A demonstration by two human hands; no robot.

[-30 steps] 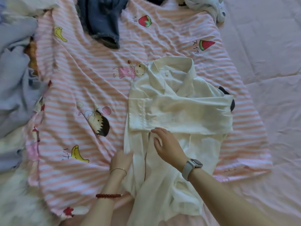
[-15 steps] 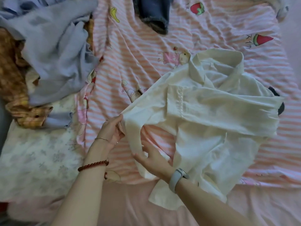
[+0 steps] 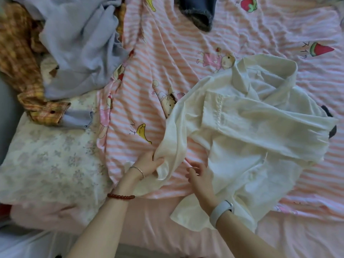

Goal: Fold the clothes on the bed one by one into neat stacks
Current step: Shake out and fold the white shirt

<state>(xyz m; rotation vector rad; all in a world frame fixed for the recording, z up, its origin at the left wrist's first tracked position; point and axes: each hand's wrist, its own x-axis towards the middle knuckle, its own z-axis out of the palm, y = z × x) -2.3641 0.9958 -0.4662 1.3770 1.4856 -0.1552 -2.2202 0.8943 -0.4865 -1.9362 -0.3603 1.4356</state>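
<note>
The cream shirt (image 3: 247,138) lay on the striped sheet (image 3: 186,43), its sleeve end gripped by her left hand (image 3: 149,164), while her right hand (image 3: 200,175), fingers loosely curled, held nothing beside the hem.

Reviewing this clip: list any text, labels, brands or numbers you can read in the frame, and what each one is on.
No text reads clearly.
Small dark handwritten-style marks beside the watermelon print on the striped sheet: not legible.
Similar marks beside the banana print: not legible.
White shirt and wristband: no visible label, brand or digits.
</note>
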